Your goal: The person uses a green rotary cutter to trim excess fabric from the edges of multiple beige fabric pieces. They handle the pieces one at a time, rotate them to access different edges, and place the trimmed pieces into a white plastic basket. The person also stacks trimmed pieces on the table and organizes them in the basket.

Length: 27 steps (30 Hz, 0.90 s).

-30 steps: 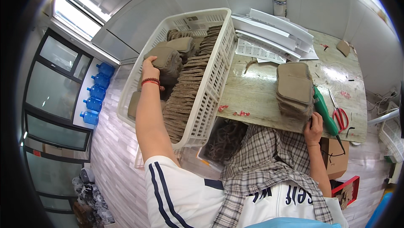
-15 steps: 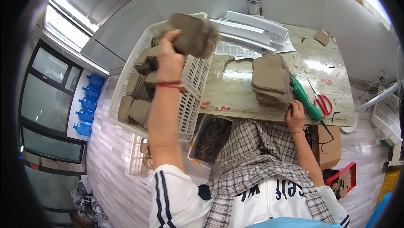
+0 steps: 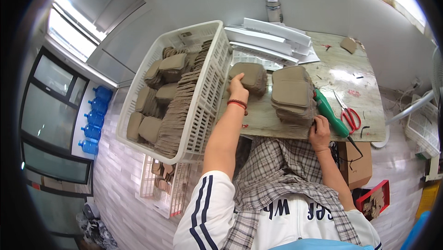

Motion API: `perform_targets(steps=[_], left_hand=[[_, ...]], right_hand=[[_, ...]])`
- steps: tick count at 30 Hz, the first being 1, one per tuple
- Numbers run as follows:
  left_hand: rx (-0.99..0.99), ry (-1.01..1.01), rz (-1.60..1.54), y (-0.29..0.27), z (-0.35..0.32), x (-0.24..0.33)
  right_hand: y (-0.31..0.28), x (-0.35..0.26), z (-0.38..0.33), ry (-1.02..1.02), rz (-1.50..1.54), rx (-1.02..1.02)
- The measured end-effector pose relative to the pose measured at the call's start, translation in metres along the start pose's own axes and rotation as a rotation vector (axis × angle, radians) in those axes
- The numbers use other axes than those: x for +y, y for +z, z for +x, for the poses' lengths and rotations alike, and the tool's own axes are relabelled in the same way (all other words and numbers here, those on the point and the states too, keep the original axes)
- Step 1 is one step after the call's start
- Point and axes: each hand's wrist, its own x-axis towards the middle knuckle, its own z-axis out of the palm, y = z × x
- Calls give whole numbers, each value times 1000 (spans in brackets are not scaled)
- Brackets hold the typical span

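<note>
My left hand (image 3: 238, 88) is closed around a small bundle of brown cardboard pieces (image 3: 249, 75), fingers wrapped over its near edge, and holds it low over the worn tabletop (image 3: 277, 116), just beside the right wall of the white plastic crate (image 3: 203, 111); I cannot tell whether the bundle touches the table. A red band (image 3: 237, 104) circles that wrist. My right hand (image 3: 319, 132) rests at the near right corner of the taller stack of the same brown pieces (image 3: 293, 95), fingertips curled against its lower edge rather than gripping it whole. That stack stands on the table just right of the bundle, the two nearly touching. The crate, to my left, is a slotted white basket holding a long row of cardboard pieces on edge (image 3: 180, 107) and several loose flat bundles (image 3: 159, 91) along its far side. Right of the stack lies a green-handled tool (image 3: 330, 111), angled toward the table edge, and past it red-handled scissors (image 3: 348, 114). At the far side of the table, a pile of white flat sheets (image 3: 272, 38) lies fanned, with a metal canister (image 3: 273, 9) behind it and a single brown scrap (image 3: 348, 44) near the far right corner. Under the table's right end sits a plain brown carton (image 3: 357, 169), and lower still a red tray (image 3: 376, 197) with small brown pieces. Blue water bottles (image 3: 94, 121) line the floor by the dark-framed glass at far left.
</note>
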Motion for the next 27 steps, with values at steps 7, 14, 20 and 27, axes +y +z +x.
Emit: perform_targets(steps=[7,14,20,27], left_hand=[[-147,-143,439,10,-74,44],[-554,107,331,-7,-171,232],[257,267,331,-73,-107,340],[640,-34,487,-75,-83,296]], right_hand=[[1,15,-7,14,-49,-21],[-4,13,-4,6,-47,-23],[-4,7,-2,15,-42,-42],[-4,12,-3,9,-86,-29]])
